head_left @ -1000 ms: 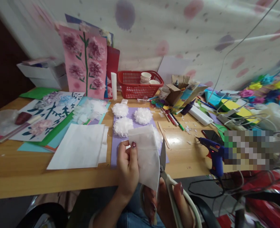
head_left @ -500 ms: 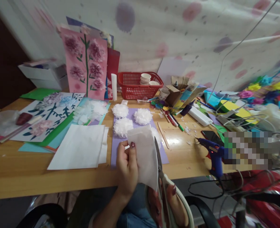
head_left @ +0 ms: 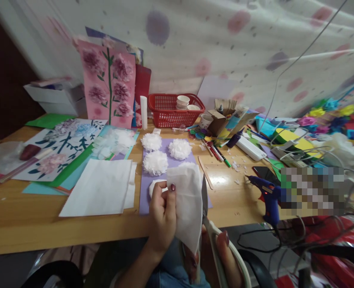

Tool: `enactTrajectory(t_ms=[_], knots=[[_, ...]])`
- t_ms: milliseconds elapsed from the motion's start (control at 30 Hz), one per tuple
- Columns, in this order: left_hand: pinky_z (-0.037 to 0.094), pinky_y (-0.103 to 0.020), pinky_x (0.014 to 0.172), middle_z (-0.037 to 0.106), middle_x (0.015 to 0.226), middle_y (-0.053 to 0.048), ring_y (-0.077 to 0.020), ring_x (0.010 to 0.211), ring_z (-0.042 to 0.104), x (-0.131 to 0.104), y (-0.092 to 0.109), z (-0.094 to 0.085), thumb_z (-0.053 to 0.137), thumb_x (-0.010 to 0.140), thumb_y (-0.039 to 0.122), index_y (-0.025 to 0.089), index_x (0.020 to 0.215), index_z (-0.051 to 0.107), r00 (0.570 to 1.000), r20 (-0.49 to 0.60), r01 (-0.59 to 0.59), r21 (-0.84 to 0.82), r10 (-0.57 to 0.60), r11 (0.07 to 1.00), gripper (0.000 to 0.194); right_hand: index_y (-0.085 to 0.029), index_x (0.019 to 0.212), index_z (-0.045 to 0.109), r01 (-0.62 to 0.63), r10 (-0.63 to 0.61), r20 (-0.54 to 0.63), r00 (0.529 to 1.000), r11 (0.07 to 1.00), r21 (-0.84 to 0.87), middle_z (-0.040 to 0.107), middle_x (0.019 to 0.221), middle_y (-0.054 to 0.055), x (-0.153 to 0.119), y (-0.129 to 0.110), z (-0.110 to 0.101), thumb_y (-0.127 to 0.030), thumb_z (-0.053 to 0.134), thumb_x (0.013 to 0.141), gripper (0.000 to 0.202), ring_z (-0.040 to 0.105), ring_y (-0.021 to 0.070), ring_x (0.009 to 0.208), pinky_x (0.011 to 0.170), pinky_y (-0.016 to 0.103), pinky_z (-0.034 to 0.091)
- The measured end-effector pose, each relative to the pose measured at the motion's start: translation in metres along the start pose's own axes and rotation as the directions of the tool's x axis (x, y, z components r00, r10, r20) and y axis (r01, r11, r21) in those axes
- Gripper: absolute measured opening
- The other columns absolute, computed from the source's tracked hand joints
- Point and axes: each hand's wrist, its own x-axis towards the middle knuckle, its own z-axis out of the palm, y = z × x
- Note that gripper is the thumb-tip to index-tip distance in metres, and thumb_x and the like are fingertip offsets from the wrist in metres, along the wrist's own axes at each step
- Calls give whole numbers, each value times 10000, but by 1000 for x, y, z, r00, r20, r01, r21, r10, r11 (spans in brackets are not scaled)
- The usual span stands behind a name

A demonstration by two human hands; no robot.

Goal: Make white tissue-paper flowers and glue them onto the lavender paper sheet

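My left hand [head_left: 163,214] pinches a folded sheet of thin white paper [head_left: 187,202] between thumb and fingers, holding it upright above the table's front edge. In my right hand [head_left: 229,256] is a pair of scissors [head_left: 205,198] with pale handles, thumb and fingers in the loops. The handles are spread, and the blades stand along the paper's right edge; part of them is hidden behind the paper. Below lies a purple sheet [head_left: 165,143] bearing several fluffy white paper flowers [head_left: 155,163]. A stack of white paper [head_left: 99,188] rests to the left.
A blue glue gun [head_left: 269,196] with a lit red light lies at right beside a dark phone [head_left: 265,174]. Markers [head_left: 217,150] and a wooden stick [head_left: 205,172] are nearer the middle. A red basket [head_left: 175,116] holding paper cups stands behind. Pink flower artwork [head_left: 109,84] leans at the back.
The scissor handles have spread wider, and the blades have shifted slightly right. The paper and my left hand have moved a little right, uncovering a white shape on the purple sheet.
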Motion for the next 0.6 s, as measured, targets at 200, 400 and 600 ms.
enactTrajectory(t_ms=[200, 400, 600], knots=[[221, -199, 408, 377, 519, 97, -94, 433, 312, -7, 3, 1, 528, 901, 597, 217, 858, 513, 999, 10, 45, -2, -45, 999, 383, -198, 818, 668, 16, -25, 63, 998, 989, 147, 601, 571, 48, 9, -14, 13, -873, 508, 736, 698, 657, 240, 588, 501, 319, 554], [245, -200, 397, 436, 511, 85, -102, 428, 357, -12, 4, 4, 520, 889, 625, 222, 856, 500, 997, -51, 59, -9, -60, 998, 405, -202, 835, 673, 9, -20, 46, 999, 973, 232, 613, 572, 43, 10, -9, 14, -832, 487, 794, 658, 662, 235, 580, 491, 310, 553], [239, -203, 402, 376, 496, 101, -99, 424, 323, -13, -1, 2, 514, 892, 621, 220, 849, 496, 998, -20, 56, 9, -56, 998, 404, -209, 856, 692, 38, -36, -30, 999, 995, 87, 651, 629, 73, 10, -6, 5, -860, 370, 817, 727, 685, 256, 633, 519, 335, 561]])
